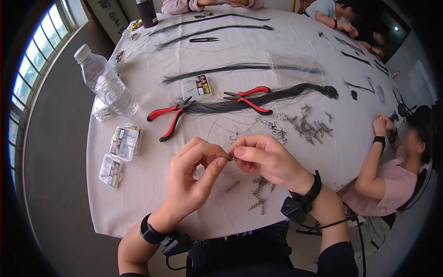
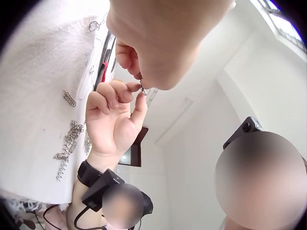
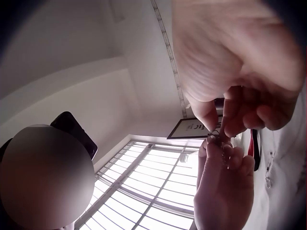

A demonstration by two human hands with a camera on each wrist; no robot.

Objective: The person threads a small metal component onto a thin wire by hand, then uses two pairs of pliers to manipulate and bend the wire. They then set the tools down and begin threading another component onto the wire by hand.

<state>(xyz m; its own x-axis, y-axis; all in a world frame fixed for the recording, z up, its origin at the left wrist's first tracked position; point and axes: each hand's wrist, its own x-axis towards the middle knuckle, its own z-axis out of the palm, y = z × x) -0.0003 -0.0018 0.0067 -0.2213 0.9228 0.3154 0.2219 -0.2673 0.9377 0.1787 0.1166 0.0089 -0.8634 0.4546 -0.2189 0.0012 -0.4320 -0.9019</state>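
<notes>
In front of my chest the two hands meet above the table. My left hand (image 1: 194, 173) pinches a small shiny metal piece (image 2: 143, 90) between thumb and forefinger. From the other side my right hand (image 1: 270, 159) pinches the same piece, its other fingers curled inward. The fingertips cover most of the piece, so I cannot tell its exact kind. Thin wire loops (image 1: 210, 127) lie on the cloth just beyond the hands. Small coil springs (image 1: 257, 194) are scattered below the right hand, and a larger pile of springs (image 1: 307, 125) lies beyond it.
Two red-handled pliers (image 1: 170, 121) (image 1: 251, 99) lie on a black wire bundle (image 1: 212, 107). Small hooks (image 1: 275, 130) lie beside the spring pile. Plastic boxes (image 1: 124, 142) and a water bottle (image 1: 108, 83) stand at left. Other people sit around the cloth-covered table (image 1: 138, 203).
</notes>
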